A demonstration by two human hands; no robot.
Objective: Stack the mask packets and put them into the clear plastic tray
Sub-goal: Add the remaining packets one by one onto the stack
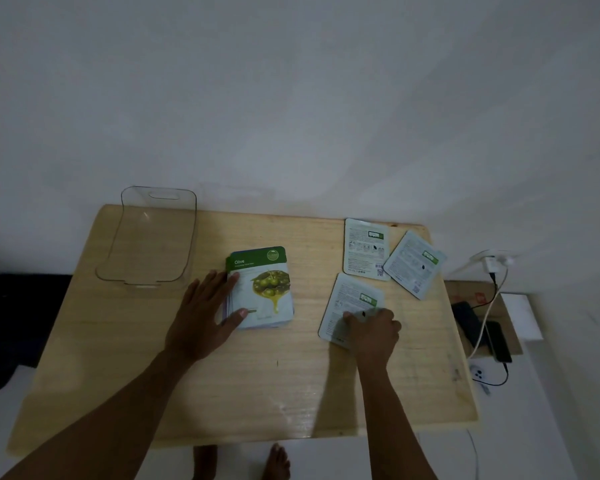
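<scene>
A stack of mask packets [264, 292] lies mid-table, its top packet green and white and marked Olive. My left hand [203, 315] rests flat against the stack's left edge, fingers spread, thumb on the lower corner. Three more packets lie face down to the right: one nearest me [352, 299], one at the back [366, 249], one tilted at the far right [414, 265]. My right hand [373, 329] pinches the lower part of the nearest face-down packet. The clear plastic tray [153, 237] stands empty at the table's back left.
The wooden table [257, 375] stands against a white wall. To its right lie a cardboard box [478, 299], dark phones, a white charger with cables and a wall plug. Dark cloth lies at the left. Bare feet show below the front edge.
</scene>
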